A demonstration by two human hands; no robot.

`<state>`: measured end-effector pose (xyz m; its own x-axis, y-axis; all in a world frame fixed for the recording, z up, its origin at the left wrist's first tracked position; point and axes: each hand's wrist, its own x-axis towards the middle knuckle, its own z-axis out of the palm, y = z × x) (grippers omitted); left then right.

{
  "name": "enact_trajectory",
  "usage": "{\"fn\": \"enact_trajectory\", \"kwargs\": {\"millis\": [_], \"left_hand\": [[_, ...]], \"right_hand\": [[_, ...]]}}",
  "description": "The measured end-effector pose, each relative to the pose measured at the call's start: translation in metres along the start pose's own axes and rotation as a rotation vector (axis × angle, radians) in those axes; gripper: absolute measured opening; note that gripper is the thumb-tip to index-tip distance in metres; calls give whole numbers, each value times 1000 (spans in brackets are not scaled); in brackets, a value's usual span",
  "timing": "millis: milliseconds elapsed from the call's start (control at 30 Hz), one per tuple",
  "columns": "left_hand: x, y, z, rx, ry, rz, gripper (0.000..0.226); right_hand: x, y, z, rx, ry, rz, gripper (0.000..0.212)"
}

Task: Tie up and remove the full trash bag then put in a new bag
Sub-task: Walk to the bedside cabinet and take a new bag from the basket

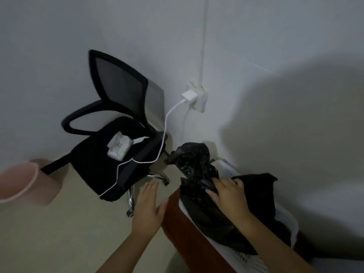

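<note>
A crumpled black plastic trash bag [194, 164] lies in a white perforated basket [228, 169] on a reddish-brown surface [175, 215] at the lower right. My right hand [228, 196] rests on the black plastic with its fingers curled into the folds, gripping it. My left hand [149, 205] hovers flat and open just left of the basket, fingers spread, holding nothing. A pink trash bin [23, 180] stands on the floor at the far left, well away from both hands, and I see no bag in it.
A black mesh office chair [118, 123] stands against the white wall, with a white packet [119, 146] on its seat. A white charger [189, 97] sits in a wall socket, and its cable [164, 138] trails over the seat. Beige floor spreads between chair and bin.
</note>
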<state>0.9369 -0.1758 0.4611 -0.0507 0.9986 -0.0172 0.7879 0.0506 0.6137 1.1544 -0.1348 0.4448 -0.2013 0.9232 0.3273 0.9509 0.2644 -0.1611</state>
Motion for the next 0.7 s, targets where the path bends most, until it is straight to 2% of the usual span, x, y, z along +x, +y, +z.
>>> {"fn": "enact_trajectory", "kwargs": {"millis": [267, 400, 500, 633, 700], "left_hand": [[-40, -82, -112, 26, 274, -311, 114], [-72, -136, -169, 17, 416, -452, 110], [-92, -181, -204, 41, 496, -520, 115], [-104, -249, -249, 86, 512, -597, 93], [-105, -285, -272, 71, 501, -625, 90]], "right_hand": [[104, -163, -13, 235, 86, -334, 47], [127, -273, -1, 319, -20, -486, 39], [130, -351, 15, 354, -130, -557, 25], [134, -443, 47, 383, -215, -626, 26], [141, -488, 61, 413, -228, -636, 29]]}}
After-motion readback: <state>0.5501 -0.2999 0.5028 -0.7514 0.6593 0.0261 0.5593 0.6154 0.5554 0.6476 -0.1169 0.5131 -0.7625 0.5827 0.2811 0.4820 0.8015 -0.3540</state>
